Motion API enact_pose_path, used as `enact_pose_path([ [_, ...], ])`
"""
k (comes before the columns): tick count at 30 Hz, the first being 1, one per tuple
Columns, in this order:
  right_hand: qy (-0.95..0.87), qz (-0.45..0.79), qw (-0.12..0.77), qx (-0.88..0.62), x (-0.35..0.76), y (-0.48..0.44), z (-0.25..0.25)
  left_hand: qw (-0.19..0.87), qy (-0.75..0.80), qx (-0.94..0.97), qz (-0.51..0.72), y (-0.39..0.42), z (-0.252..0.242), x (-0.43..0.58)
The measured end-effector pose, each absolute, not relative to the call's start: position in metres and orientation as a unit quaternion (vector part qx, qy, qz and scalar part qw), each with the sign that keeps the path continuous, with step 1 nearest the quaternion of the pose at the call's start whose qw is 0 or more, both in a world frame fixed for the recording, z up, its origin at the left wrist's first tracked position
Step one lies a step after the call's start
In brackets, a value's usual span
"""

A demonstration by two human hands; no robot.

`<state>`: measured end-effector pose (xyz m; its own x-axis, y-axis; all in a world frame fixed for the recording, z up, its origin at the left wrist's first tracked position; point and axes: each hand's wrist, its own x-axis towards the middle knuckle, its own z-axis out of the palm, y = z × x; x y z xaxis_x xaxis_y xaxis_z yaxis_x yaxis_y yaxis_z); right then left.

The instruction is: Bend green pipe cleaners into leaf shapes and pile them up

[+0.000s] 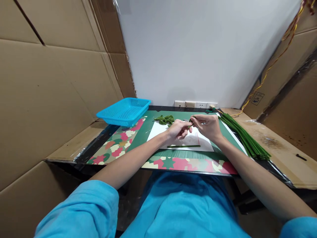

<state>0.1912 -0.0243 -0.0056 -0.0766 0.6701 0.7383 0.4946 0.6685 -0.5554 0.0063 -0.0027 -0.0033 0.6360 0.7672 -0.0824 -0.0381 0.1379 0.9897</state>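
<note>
Head view: the left hand (178, 129) and right hand (207, 127) pinch a small bent green strip (191, 121) where their fingertips meet, above white paper (193, 139); a straight strip (183, 146) lies nearer the body.

Blue clothing (188, 208) — 2 loose sleeves (85, 208)

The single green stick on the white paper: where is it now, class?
In the head view, the green stick lies just right of centre, near the wearer's edge of the white paper, below the left hand.
</note>
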Motion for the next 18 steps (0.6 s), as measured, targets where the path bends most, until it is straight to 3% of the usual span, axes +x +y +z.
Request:
enact_pose_path([
  [5,-0.724,0.129,0.551,-0.395,0.192,-0.027,-0.004,0.675,0.315,0.598,0.296,-0.003,-0.002,0.006],
  [11,-0.727,0.067,0.542,-0.417,0.191,-0.023,-0.008,0.655,0.332,0.610,0.298,-0.001,-0.001,0.007],
  [18,-0.724,0.115,0.528,-0.430,0.201,-0.017,-0.010,0.677,0.328,0.584,0.306,0.000,-0.005,0.008],
])
